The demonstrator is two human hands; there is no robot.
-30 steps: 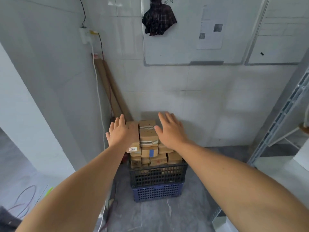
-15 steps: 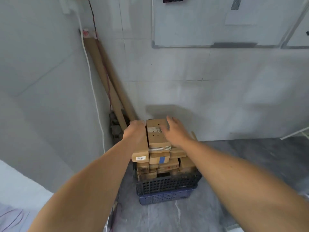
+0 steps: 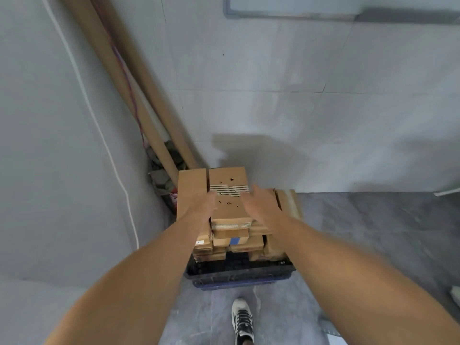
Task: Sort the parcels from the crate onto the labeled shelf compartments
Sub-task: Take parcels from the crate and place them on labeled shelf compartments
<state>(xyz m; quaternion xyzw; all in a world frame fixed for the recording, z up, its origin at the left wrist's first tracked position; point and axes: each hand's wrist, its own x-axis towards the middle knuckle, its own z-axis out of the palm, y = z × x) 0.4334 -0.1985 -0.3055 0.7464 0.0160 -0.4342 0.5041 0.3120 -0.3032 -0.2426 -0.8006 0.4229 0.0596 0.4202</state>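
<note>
Parcel (image 3: 228, 207) atop the crate (image 3: 239, 273) sits between our left hand (image 3: 199, 207) and right hand (image 3: 261, 205) — each grip too blurred to tell.

Two crates are stacked, one black crate (image 3: 239, 267) on one blue crate (image 3: 239, 285). Two cardboard tubes (image 3: 119, 78) lean in the corner. There is one white cable (image 3: 98, 125), one shoe (image 3: 242, 319) and two hands, the left hand (image 3: 200, 207) and the right hand (image 3: 261, 202). The parcels (image 3: 227, 195) are many and partly hidden, so I cannot count them exactly.

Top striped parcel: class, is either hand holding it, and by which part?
The striped parcel has the left hand at its left edge and the right hand at its right edge; blur hides whether either grips.
</note>
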